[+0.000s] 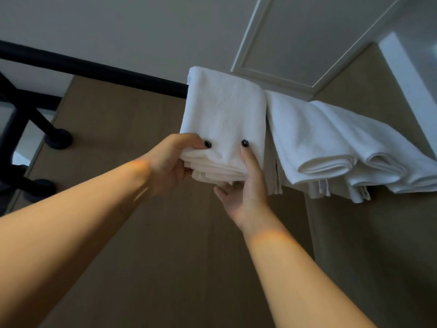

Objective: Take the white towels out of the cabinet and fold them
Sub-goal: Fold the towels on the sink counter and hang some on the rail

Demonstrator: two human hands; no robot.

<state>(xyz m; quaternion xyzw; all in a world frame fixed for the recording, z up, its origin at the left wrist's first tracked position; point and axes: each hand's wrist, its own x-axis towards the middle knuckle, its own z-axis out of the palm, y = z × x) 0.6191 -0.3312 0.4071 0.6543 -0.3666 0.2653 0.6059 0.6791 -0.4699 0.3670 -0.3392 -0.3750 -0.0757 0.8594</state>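
White terry cloth filled the middle of the view: a folded white towel (222, 119), stacked in several layers, lay at the front edge of a brown cabinet shelf (293, 147), its near end hanging out past that edge. The left hand (173, 162) gripped the towel's near left corner, the thumb on top with its dark-painted nail showing and the fingers (186, 170) curled underneath against the stacked folds. The right hand (246, 185) held the near right side, thumb pressed flat on the top layer and the other fingers curled under the bottom of the stack, so the towel was pinched between thumb and fingers on both sides. Just beside it to the right, touching or nearly so, two more loosely folded white towels (343, 143) lay along the same front edge, their rolled ends and some loose corners drooping over it. Behind the left forearm a black metal rod (94, 67) ran across towards the towel, and a white panelled door (307, 39) stood above the shelf.
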